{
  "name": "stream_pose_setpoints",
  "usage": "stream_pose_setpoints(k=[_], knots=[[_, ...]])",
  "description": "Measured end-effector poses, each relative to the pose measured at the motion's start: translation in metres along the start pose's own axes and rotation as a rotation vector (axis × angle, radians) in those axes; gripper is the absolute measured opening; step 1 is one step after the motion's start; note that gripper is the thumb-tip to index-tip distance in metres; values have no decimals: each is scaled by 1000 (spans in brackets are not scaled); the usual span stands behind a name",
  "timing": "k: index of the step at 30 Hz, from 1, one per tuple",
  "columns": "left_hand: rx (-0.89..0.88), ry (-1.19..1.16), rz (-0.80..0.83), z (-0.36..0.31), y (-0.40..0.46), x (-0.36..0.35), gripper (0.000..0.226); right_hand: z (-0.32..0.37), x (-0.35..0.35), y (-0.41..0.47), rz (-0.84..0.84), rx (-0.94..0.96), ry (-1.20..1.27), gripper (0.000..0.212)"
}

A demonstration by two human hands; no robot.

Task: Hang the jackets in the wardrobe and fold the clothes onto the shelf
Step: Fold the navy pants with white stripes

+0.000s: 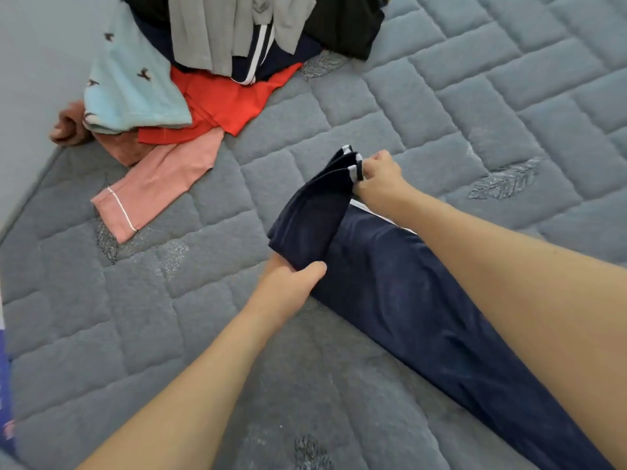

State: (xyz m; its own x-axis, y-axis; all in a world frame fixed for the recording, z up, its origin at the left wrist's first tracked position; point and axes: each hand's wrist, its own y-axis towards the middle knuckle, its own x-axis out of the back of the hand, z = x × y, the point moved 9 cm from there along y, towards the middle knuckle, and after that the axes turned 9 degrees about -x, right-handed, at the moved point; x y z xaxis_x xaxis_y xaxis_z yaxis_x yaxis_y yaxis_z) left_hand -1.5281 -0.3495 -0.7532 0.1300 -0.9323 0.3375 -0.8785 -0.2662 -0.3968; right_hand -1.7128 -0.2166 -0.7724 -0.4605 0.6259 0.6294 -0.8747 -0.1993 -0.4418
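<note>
On the bed (441,106) our left hand (291,283) grips the fold of the navy trousers (407,293) while our right hand (376,178) pinches their striped cuffs, beside the clothes pile (217,62)

a big grey-blue mattress (441,106) fills almost the whole view. it is soft and fuzzy, with stitched lines that make brick-shaped puffs. a few shiny leaf patterns (505,183) are sewn into it. at the top left there is a plain pale grey wall (37,62) right beside the mattress edge. the light is soft and even.
</note>
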Motion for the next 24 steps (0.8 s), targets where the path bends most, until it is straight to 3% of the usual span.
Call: stream_pose_setpoints(k=[2, 5, 8, 10, 14, 17, 24], knots=[[-80, 231, 126, -13, -18, -42, 22, -48, 16, -27, 125, -102, 143, 28], [-276, 498, 243, -39, -54, -113, 44, -119, 49, -86, 339, -331, 346, 23], [-446, 676, 347, -58, -100, -189, 39, -190, 95, -142, 435, -508, 662, 51], [-519, 730, 416, -72, -136, -241, 28, -238, 131, -178, 377, -570, 766, 66], [-707, 845, 524, -98, -210, -343, 16, -327, 194, -255, 243, -615, 514, 16], [-871, 918, 588, -110, -263, -418, 19, -389, 243, -307, 161, -606, 344, 38], [-980, 1056, 595, -103, -342, -558, 30, -523, 316, -394, -167, -645, 192, 32]])
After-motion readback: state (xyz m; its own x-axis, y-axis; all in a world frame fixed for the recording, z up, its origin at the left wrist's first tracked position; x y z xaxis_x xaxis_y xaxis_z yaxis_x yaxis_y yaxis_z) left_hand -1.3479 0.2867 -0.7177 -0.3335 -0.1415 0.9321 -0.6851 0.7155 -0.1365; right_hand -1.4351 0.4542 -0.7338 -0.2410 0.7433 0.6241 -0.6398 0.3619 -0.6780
